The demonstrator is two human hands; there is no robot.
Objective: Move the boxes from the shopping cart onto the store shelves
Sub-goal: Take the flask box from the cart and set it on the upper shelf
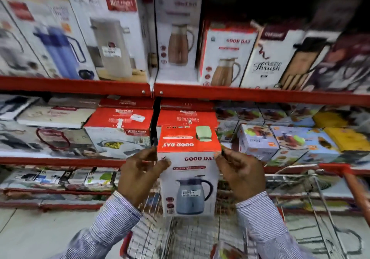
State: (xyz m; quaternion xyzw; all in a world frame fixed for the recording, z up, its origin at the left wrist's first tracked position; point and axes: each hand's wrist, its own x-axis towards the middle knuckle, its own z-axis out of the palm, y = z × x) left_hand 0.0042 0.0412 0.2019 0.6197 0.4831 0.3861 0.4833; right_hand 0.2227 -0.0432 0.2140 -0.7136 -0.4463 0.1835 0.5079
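Observation:
A white box with a red top (189,170), labelled GOOD DAY and picturing a grey-blue jug, is held upright above the wire shopping cart (192,236). My left hand (140,176) grips its left side and my right hand (241,175) grips its right side. Behind it run red store shelves (250,93). A matching GOOD DAY box (226,58) with a brown jug stands on the upper shelf at centre right. A small part of another package (226,251) shows low in the cart.
The upper shelf is packed with tall flask and jug boxes (112,36). The middle shelf holds red-topped cookware boxes (120,130) and small colourful boxes (280,138) at right. The cart's red handle bar (348,178) rises at right. Pale tiled floor lies below.

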